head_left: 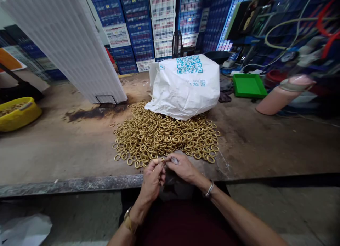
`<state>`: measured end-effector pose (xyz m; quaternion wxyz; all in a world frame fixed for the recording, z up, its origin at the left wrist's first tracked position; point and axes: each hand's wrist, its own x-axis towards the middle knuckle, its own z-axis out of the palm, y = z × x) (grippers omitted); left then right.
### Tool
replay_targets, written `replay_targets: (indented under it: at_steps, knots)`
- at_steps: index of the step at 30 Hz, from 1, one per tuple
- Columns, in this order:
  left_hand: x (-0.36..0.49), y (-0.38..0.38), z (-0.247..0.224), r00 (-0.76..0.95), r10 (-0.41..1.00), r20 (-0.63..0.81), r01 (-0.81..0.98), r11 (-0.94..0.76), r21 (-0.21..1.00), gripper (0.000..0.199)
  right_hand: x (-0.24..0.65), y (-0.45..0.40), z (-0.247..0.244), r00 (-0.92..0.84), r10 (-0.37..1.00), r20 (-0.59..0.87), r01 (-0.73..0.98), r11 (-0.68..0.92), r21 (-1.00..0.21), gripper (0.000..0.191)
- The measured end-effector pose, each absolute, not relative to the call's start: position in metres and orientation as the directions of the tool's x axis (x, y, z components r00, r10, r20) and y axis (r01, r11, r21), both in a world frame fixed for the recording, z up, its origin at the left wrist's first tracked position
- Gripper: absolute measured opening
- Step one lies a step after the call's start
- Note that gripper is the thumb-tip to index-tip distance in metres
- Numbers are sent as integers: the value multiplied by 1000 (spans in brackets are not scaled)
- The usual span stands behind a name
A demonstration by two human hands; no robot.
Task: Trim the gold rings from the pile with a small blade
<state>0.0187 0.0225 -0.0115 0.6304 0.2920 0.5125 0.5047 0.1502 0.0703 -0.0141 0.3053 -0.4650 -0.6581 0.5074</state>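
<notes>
A wide heap of brass-coloured rings lies on the worktable, partly under a white sack. Just in front of the heap, above the table's front edge, my two hands meet at the fingertips. My left hand is closed, its thumb and fingers pinched on a small ring-like piece that is mostly hidden. Touching the same spot, my right hand has its thumb and forefinger pressed together; what they hold is too small to make out.
A yellow basin stands at the far left, with a tall white corrugated panel right of it. A green tray and a pink bottle are on the right. Stacked crates line the back.
</notes>
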Motion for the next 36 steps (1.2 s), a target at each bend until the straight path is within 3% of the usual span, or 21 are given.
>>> replay_targets:
  at_steps: [4,10,18,21,31,36]
  knots:
    - [26,21,-14,53,935,-350,-538,322,779,24,147,66,-13,-388,885,-259,32,-267,-963,25]
    - [31,19,-11,55,942,-331,-431,321,843,23,149,66,-16,-388,855,-345,-39,-389,-920,32]
    - [22,19,-6,91,918,-385,-198,396,897,33,152,70,-11,-303,939,-164,216,-100,-971,16]
    - [24,18,-6,137,911,-388,-152,406,901,35,152,70,-17,-320,937,-141,254,-59,-965,12]
    - [26,13,-5,156,919,-362,-281,393,876,31,154,69,-10,-301,946,-122,277,-36,-960,17]
    - [25,13,-3,117,933,-341,-314,361,878,32,160,65,-18,-313,949,31,457,179,-871,13]
